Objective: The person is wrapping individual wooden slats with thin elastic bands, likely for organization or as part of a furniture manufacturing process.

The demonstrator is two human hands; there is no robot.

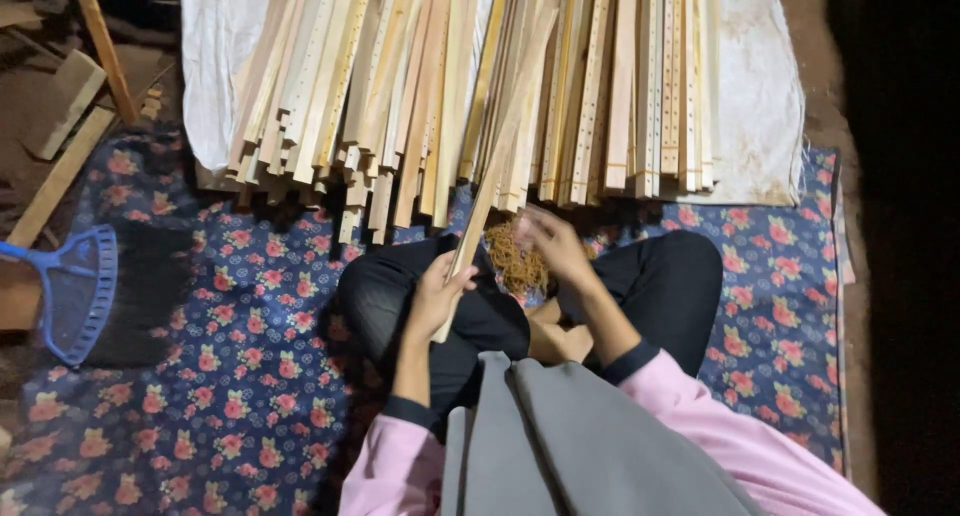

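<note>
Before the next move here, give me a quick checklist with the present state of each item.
1. Left hand has a firm hold on the wooden slat: ok.
2. Right hand is at the pile of rubber bands: ok.
3. Right hand actually holds a band: cannot tell, blurred.
4. Slat's far end is free of the stack of slats: not ok, it lies over the stack.
5. Brush is out of the hands' way: ok, it lies apart on the floral mat.
</note>
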